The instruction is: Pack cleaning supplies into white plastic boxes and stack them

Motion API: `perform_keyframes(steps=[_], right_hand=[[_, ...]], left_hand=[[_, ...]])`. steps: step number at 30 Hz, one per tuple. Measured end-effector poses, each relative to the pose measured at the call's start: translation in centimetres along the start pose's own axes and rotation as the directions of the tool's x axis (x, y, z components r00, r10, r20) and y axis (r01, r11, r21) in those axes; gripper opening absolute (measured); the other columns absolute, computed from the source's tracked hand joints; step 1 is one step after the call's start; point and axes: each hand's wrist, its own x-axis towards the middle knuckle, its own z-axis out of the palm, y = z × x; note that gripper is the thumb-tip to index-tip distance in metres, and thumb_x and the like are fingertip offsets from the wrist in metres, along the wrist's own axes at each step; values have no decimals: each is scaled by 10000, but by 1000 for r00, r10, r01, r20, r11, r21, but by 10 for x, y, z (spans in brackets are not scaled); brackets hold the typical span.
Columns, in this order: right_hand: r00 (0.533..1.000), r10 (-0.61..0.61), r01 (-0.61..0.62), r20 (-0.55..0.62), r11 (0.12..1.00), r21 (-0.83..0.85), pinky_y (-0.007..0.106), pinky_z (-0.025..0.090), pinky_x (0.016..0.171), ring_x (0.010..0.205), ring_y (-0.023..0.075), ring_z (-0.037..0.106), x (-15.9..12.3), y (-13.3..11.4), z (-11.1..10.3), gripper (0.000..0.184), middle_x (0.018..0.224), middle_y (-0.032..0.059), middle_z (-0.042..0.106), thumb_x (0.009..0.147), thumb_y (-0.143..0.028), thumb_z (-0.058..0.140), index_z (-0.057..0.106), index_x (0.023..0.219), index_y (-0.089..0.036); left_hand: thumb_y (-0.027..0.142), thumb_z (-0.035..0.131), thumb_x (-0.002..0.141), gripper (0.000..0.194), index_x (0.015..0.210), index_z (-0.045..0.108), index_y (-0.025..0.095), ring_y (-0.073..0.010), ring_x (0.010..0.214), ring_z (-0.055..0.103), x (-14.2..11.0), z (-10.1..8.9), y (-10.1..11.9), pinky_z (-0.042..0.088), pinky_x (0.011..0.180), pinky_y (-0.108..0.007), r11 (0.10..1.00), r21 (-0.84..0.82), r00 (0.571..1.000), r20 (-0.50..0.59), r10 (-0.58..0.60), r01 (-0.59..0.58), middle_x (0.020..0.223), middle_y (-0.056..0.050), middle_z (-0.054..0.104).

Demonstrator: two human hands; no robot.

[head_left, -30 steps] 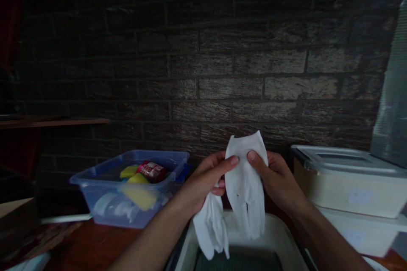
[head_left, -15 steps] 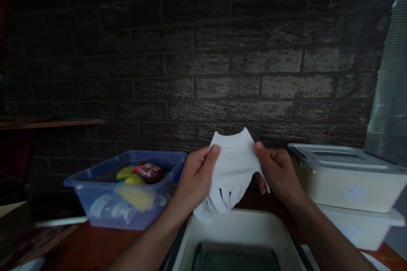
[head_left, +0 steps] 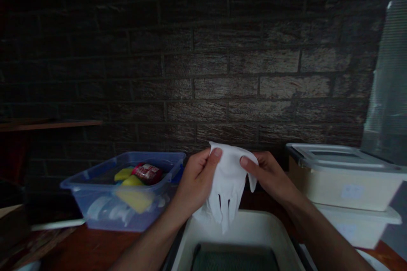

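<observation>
A white fabric glove (head_left: pixel 227 178) hangs fingers-down between my two hands. My left hand (head_left: pixel 201 178) pinches its upper left edge, thumb in front. At its upper right, my right hand (head_left: pixel 270 173) grips the cloth between thumb and fingers. The glove's thumb droops beside my right hand. Below is an open white bin (head_left: pixel 254 224), and the glove's fingertips hang over its far rim. A dark green textured item (head_left: pixel 235 260) lies in the bin, partly cut off by the frame. My fingers behind the glove are mostly hidden.
To the left stands a clear blue plastic tub (head_left: pixel 104 207) holding yellow sponges (head_left: pixel 136 199) and a red package (head_left: pixel 147 173). Two lidded white boxes (head_left: pixel 346 186) are stacked on the right. A dark brick wall (head_left: pixel 203 63) rises behind the wooden table (head_left: pixel 95 245). A shelf (head_left: pixel 51 125) juts out at left.
The glove's top edge has dropped and slackened, and its fingers now hang straighter. My right hand has moved slightly left, closer to my left hand, with its thumb further over the cloth.
</observation>
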Motion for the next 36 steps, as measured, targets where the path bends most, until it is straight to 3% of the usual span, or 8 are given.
perform_keyframes(steps=[4,9,12,15,20,25,30,36], right_hand=[[993,44,-53,107,995,86,230,419,577,605,116,532,-1,2,7,383,679,6,653,805,-494,813,706,743,-131],[999,7,0,-40,984,179,219,413,563,582,100,494,0,-5,13,354,686,-10,636,887,-491,734,698,817,-146],[998,-3,14,-58,981,193,215,422,564,592,101,511,0,-8,14,321,707,-5,650,889,-460,745,715,872,-141],[996,-13,27,-86,987,160,210,410,546,589,100,504,0,-8,13,320,700,-7,639,890,-459,745,704,851,-145],[971,-57,70,-230,996,47,204,379,515,575,96,473,1,-5,12,363,673,-15,599,906,-507,712,674,817,-157],[942,-59,77,-331,996,40,221,452,522,609,134,564,0,-6,12,356,733,16,670,909,-525,701,699,896,-170],[919,-98,114,-381,993,20,188,377,423,487,90,484,0,-9,5,345,608,-20,605,896,-501,730,688,827,-166],[964,-73,95,-255,993,74,185,407,466,535,90,515,-2,-8,10,351,646,-4,620,904,-493,728,673,813,-158]], left_hand=[[550,580,957,441,793,655,148,-108,573,438,0,-1,-5,331,491,-196,998,57,999,-15,36,-35,653,8,559],[503,567,978,396,817,659,153,-116,612,465,-1,-3,-6,342,515,-199,987,133,991,-94,98,-85,696,-1,597],[503,585,971,400,806,662,147,-111,623,464,-1,-4,-4,342,514,-193,988,126,985,-130,110,-93,703,-2,594],[503,608,963,367,897,700,154,-104,626,487,-1,-3,-1,372,531,-187,998,32,997,-64,52,-50,746,-5,630],[500,652,938,347,987,714,163,-124,631,550,-2,6,-4,448,587,-217,992,-85,982,174,-76,92,741,-11,655],[517,585,974,377,871,671,165,-118,648,530,-1,6,-10,415,574,-203,1000,-5,998,69,-11,11,722,-2,613],[547,649,925,457,700,580,155,-86,554,442,0,-5,-7,323,495,-184,996,83,998,-62,16,-11,593,28,516],[587,666,896,440,789,661,160,-114,603,553,0,4,-12,425,528,-190,983,-99,985,96,-144,153,682,-3,605]])
